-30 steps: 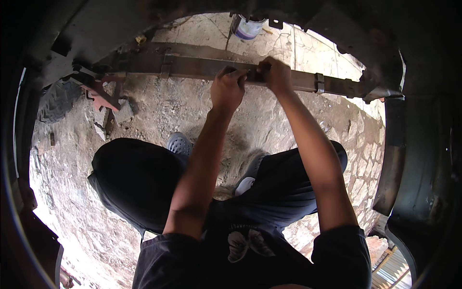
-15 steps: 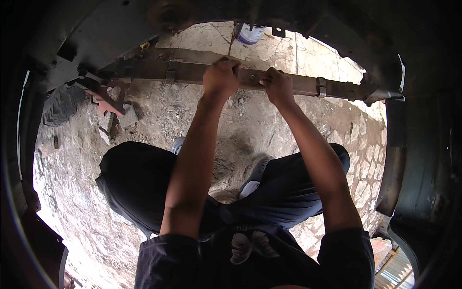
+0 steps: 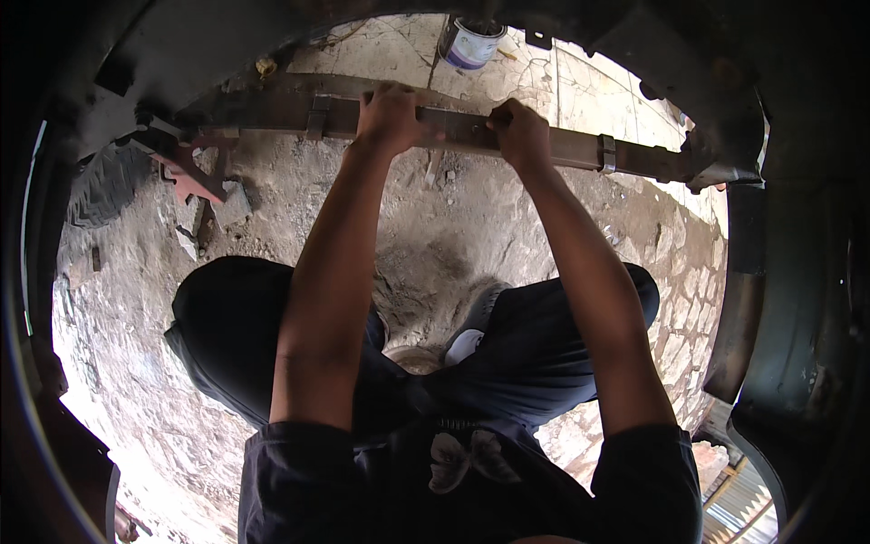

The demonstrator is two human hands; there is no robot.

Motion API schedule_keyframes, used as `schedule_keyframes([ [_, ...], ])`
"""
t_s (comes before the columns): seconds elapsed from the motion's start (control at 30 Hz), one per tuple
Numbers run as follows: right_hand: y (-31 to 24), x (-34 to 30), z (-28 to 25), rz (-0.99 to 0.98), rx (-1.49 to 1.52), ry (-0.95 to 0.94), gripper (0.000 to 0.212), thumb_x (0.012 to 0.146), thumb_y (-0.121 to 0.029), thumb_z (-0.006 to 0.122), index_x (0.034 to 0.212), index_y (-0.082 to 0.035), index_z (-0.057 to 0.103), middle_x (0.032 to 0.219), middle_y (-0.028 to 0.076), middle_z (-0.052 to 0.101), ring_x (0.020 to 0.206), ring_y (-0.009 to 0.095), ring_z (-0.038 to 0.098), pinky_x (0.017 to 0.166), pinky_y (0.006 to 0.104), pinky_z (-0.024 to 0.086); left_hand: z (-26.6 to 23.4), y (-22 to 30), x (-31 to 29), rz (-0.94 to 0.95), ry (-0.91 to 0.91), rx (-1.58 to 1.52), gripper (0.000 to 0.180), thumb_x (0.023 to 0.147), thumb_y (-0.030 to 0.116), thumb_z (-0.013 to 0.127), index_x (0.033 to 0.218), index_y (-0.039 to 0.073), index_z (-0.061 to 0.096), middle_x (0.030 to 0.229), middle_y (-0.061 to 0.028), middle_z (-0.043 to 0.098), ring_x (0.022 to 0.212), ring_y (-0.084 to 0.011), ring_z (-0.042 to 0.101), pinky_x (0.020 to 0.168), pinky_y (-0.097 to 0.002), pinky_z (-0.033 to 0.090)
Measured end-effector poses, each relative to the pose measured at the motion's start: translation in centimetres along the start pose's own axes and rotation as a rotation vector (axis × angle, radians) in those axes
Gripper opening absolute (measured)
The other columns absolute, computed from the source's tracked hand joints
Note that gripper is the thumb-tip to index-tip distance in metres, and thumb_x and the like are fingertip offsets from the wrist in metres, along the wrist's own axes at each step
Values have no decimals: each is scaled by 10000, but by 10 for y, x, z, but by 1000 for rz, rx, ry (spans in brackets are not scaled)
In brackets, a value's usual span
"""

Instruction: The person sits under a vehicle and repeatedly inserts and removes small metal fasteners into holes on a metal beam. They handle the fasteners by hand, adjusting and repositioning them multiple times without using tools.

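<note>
A long, dark brown leaf spring [image 3: 462, 127] with metal clips runs crosswise in front of me, under the dark vehicle body. My left hand [image 3: 390, 120] lies over it left of the middle, its fingers curled past the far edge and slightly blurred. To the right, my right hand [image 3: 523, 133] is closed at the bar's far edge, fingertips bent in. Whatever those right fingers may pinch is hidden. One clip [image 3: 318, 117] sits left of my hands, another clip [image 3: 607, 152] right of them.
Beyond the spring stands an open paint can [image 3: 471, 45] on pale paving. A reddish metal stand [image 3: 192, 177] and broken blocks [image 3: 232, 205] are at left, near a tyre [image 3: 109, 186]. Dark vehicle panels [image 3: 797, 299] enclose both sides. Rough stony ground [image 3: 435, 258] lies below.
My left hand has moved left along the leaf spring, away from the right hand. My right hand stays at about the same place. The view has shifted slightly.
</note>
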State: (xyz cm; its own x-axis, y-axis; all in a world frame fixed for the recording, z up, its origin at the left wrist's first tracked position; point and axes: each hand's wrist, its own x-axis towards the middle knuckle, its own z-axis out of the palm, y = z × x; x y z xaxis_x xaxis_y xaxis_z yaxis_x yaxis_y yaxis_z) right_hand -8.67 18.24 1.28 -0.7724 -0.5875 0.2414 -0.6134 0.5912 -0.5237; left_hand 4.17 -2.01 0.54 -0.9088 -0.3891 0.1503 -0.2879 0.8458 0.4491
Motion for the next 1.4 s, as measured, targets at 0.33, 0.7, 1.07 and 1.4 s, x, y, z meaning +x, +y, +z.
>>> schedule_keyframes([
  [0.33, 2, 7, -2, 84, 36, -40, 138, 812, -116, 769, 898, -43, 690, 896, 158, 734, 940, 354, 701, 803, 444, 550, -2, 1, 3, -23, -222, 7, 824, 598, 565, 894, 1285, 156, 693, 1261, -91, 677, 1285, -263, 562, 1144, -489, 314],
  [0.7, 6, -1, 4, 46, -36, 31, 165, 871, -177, 744, 952, -40, 704, 897, 165, 746, 854, 314, 736, 785, 403, 558, 2, -2, -4, -11, -139, -59, 803, 607, 509, 908, 1288, 145, 690, 1270, -86, 671, 1316, -263, 535, 1182, -478, 273],
  [1.07, 2, -7, 1, 28, -76, 17, 130, 853, -120, 745, 932, -27, 699, 873, 141, 752, 848, 300, 731, 796, 383, 555, 8, -6, -4, -14, -130, -50, 809, 597, 551, 894, 1272, 147, 700, 1245, -92, 675, 1280, -267, 554, 1162, -456, 303],
  [1.4, -4, -18, -1, 2, -60, -15, 125, 852, -124, 745, 926, -37, 694, 904, 135, 755, 885, 312, 735, 823, 396, 561, 5, -4, -3, -46, -145, -40, 805, 600, 551, 898, 1266, 144, 701, 1236, -96, 679, 1256, -266, 578, 1166, -446, 299],
])
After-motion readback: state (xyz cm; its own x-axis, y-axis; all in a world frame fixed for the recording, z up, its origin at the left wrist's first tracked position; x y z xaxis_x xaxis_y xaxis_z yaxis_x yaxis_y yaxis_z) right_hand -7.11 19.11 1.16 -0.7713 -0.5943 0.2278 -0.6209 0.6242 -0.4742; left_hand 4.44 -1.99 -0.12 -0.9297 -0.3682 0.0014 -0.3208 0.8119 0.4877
